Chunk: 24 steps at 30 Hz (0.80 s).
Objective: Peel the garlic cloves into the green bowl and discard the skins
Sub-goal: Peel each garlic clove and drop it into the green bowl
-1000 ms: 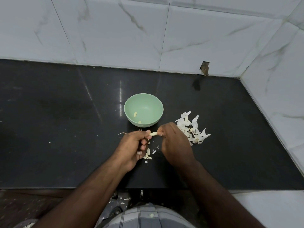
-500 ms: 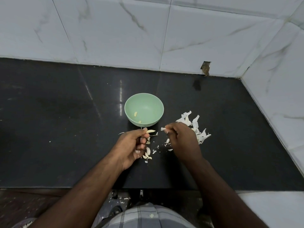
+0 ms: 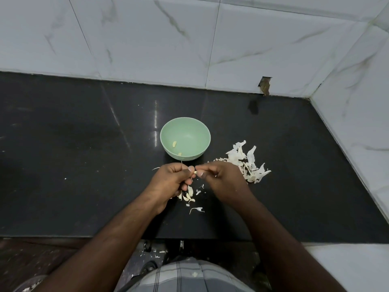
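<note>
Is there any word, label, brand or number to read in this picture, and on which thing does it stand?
None: no readable text on the green bowl, the black counter, the wall tiles or the checked cloth.

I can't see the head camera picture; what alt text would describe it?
Two hands, left and right, pinch a garlic clove between them over a black counter. A green bowl behind holds two peeled cloves, with skins piled to its right.

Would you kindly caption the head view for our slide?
Both hands, left and right, pinch a garlic clove near the green bowl.
</note>
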{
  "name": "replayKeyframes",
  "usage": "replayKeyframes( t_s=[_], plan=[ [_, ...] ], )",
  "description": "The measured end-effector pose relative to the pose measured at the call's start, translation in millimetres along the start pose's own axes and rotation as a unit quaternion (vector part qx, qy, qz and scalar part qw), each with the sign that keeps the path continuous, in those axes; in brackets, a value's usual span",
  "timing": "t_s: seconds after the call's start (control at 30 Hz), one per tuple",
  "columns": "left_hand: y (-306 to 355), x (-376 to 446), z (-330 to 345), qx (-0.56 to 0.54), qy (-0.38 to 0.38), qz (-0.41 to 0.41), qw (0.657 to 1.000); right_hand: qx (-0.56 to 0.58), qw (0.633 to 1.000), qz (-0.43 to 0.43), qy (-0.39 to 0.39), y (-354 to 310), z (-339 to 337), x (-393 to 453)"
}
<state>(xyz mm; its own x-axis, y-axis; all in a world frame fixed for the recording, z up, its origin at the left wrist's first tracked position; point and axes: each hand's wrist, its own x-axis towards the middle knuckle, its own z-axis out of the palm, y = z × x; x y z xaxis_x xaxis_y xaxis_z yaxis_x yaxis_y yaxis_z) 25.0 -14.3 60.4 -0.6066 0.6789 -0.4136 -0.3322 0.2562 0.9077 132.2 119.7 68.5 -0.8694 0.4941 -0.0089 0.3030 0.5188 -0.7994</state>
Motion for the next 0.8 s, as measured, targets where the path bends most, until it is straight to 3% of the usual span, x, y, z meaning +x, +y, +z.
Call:
replayKeyframes(
  t_s=[0.2, 0.37, 0.5, 0.6, 0.73, 0.8],
  plan=[
    [-2.4, 0.9, -7.3, 0.015, 0.052, 0.038, 0.998, 0.126, 0.987, 0.061, 0.084, -8.3, 0.8, 12.2],
    [-2.8, 3.5, -19.4, 0.054, 0.091, 0.08, 0.991, 0.097, 0.986, 0.024, 0.132, -36.5, -10.2, 41.0],
    [-13.1, 4.6, -27.1, 0.124, 0.113, 0.087, 0.982, 0.029, 0.996, 0.026, 0.084, -30.5, -3.9, 37.0],
    [-26.1, 2.7, -28.1, 0.136, 0.127, 0.093, 0.978, -0.014, 0.997, 0.075, 0.004, -9.1, 7.9, 11.4],
    [-38.4, 0.5, -26.1, 0.135, 0.146, 0.114, 0.973, -0.142, 0.973, 0.138, -0.116, 17.1, 15.6, -21.6],
    [-41.1, 0.2, -24.4, 0.128, 0.158, 0.116, 0.972, -0.167, 0.965, 0.151, -0.132, 22.8, 18.1, -29.3]
  ],
)
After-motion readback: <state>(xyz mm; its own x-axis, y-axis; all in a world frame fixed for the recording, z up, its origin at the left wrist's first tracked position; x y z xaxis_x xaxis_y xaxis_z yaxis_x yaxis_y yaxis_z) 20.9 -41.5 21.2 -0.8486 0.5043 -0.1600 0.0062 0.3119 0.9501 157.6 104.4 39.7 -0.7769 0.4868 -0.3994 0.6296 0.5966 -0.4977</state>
